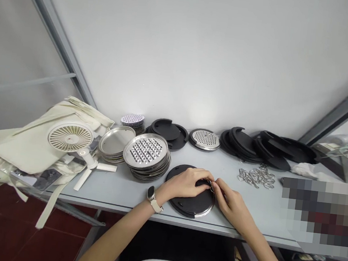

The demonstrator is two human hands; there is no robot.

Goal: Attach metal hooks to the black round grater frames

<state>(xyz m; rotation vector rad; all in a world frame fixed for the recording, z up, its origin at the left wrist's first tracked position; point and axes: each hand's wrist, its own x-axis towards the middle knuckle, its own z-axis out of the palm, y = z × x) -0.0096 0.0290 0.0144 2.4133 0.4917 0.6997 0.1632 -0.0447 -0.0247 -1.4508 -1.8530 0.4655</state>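
A round black disc with a metal rim showing at its lower right lies at the table's front edge. My left hand rests over it, thumb and fingers pinched at a small metal ring by the disc's right edge. From the right, my right hand pinches the same ring with thumb and forefinger. Part of the ring is hidden by my fingertips. A pile of metal rings or clips lies to the right, behind my right hand.
Stacked metal grater discs and plain metal discs stand left. Black round holders and a perforated disc line the wall. A white fan and cream bag lie far left; a blurred patch covers the right.
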